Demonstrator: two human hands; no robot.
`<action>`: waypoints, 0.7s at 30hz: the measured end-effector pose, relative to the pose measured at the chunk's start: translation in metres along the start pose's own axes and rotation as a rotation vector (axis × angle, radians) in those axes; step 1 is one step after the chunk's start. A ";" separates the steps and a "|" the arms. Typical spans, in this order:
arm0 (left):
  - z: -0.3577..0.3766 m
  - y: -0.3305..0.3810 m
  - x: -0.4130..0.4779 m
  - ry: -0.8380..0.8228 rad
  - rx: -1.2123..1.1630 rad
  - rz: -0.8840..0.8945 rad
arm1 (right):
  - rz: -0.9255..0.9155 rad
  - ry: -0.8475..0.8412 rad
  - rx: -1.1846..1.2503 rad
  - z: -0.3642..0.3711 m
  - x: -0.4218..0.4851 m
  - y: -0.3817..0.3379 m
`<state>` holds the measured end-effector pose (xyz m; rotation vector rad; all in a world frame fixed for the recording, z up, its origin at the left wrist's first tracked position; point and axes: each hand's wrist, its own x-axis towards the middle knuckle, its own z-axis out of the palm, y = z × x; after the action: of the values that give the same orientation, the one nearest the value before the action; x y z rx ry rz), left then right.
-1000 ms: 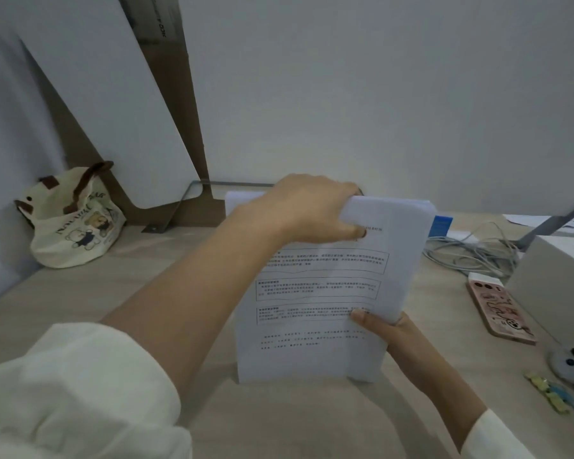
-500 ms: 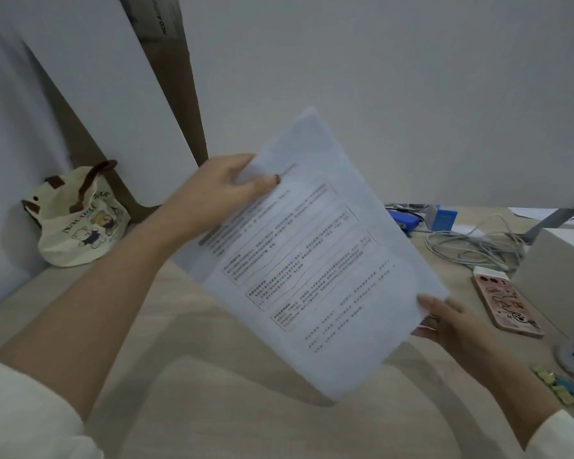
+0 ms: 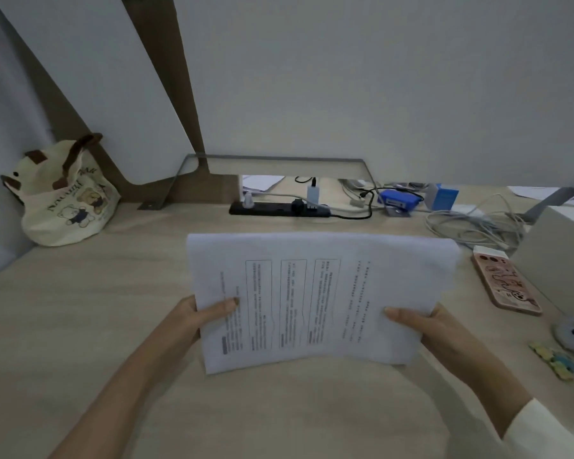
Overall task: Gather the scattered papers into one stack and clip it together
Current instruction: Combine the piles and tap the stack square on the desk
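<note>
Pinching the paper stack (image 3: pixel 315 293) at 9 and 3 o'clock, the left hand (image 3: pixel 193 318) and right hand (image 3: pixel 444 329) each keep a thumb-over grip, apparently to square its lower long edge on the surface (image 3: pixel 80 326).

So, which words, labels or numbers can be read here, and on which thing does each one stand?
Paper stack, in both hands: printed text, too blurred to read.
Tote bag: curved lettering, blurred; unreadable.
Phone case: a drawing only; no words seen.
Blue box: nothing readable.
</note>
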<state>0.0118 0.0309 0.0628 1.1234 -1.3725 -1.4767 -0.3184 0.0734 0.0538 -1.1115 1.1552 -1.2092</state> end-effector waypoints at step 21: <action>-0.013 -0.004 0.000 -0.038 0.060 -0.043 | 0.034 -0.020 -0.105 -0.003 0.005 0.011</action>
<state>0.0242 0.0273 0.0583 1.1749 -1.4356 -1.5035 -0.3200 0.0693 0.0421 -1.1756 1.2293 -1.1193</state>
